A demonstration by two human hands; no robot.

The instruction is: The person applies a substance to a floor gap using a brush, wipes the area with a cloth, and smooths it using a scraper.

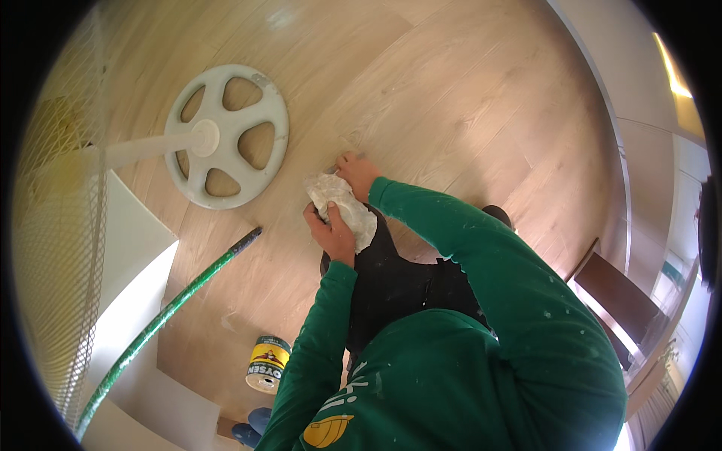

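A crumpled whitish bundle (344,207), cloth or plastic I cannot tell which, lies in front of my knees. My left hand (333,234) grips its near left side, thumb on top and fingers curled round the edge. At the bundle's far end is my right hand (359,175), its fingers bent and closed. A small grey bit shows beside those fingertips, too small to name. What the right hand pinches is hidden.
A pale five-spoke round stand base (259,180) with a pole and wire fan cage (83,225) stands left. A green-wrapped pole (177,304) slants nearby. At lower left is a yellow-and-green paint can (267,364). A brown board (617,293) leans at right, near white cabinets (647,165).
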